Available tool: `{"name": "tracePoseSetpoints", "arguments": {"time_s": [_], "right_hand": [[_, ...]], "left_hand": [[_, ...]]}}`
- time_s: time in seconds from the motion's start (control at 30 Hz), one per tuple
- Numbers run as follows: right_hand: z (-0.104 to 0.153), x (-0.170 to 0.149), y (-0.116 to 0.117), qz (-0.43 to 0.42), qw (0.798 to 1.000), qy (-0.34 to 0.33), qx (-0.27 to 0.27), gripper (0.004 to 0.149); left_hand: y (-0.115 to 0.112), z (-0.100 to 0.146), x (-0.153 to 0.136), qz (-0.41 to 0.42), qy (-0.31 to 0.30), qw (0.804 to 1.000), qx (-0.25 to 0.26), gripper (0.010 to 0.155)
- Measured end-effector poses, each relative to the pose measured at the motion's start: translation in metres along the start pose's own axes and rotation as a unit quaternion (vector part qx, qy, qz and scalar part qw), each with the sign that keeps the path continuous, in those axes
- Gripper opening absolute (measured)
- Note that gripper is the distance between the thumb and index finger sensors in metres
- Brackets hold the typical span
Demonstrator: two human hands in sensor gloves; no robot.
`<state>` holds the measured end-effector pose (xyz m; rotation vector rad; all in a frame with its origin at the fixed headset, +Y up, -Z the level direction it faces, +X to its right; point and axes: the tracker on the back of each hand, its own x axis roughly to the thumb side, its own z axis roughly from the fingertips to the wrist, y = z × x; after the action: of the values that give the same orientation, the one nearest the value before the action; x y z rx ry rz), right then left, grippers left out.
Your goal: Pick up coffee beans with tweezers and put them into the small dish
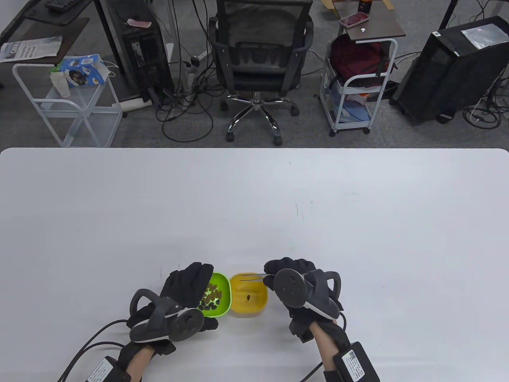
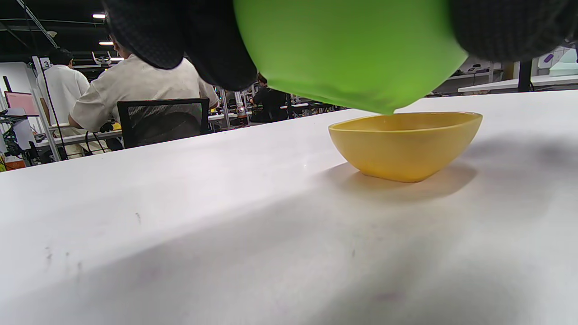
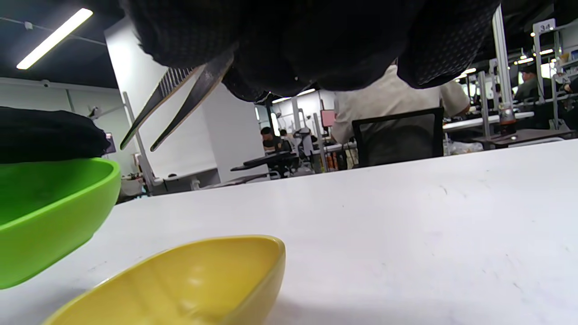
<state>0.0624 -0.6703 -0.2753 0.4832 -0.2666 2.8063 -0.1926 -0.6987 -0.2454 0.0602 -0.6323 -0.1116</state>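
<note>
Left hand [image 1: 187, 292]: grips green bowl [image 1: 220, 296], lifted and tilted off table [image 1: 254, 199]. Coffee beans [image 1: 210, 299] heaped in it, toward hand.
Yellow dish [image 1: 248, 296]: on table, just beside green bowl at 3 o'clock; one bean [image 1: 248, 297] inside.
Right hand [image 1: 296, 278]: pinches tweezers [image 1: 248, 275], tips apart and bare, pointing to 9 o'clock over dish's far rim.

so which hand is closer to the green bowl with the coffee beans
Left. The left hand holds the green plastic bowl by its left side, tilting it. The right hand sits beyond the yellow bowl, holding metal tweezers over it.
</note>
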Motion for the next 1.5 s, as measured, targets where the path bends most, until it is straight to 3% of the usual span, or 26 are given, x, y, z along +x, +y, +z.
{"name": "tracePoseSetpoints", "arguments": {"time_s": [0.27, 0.63, 1.5], "right_hand": [[0.004, 0.021, 0.002, 0.015, 0.999, -0.048, -0.02, 0.045], [0.008, 0.054, 0.016, 0.057, 0.992, -0.108, -0.008, 0.045], [0.01, 0.079, 0.027, 0.176, 0.973, -0.15, -0.013, 0.045]], "left_hand": [[0.0, 0.0, 0.0, 0.0, 0.0, 1.0, 0.001, 0.117], [0.0, 0.0, 0.0, -0.001, 0.0, 1.0, 0.002, 0.117], [0.001, 0.0, 0.003, -0.01, -0.001, 1.0, 0.0, 0.116]]}}
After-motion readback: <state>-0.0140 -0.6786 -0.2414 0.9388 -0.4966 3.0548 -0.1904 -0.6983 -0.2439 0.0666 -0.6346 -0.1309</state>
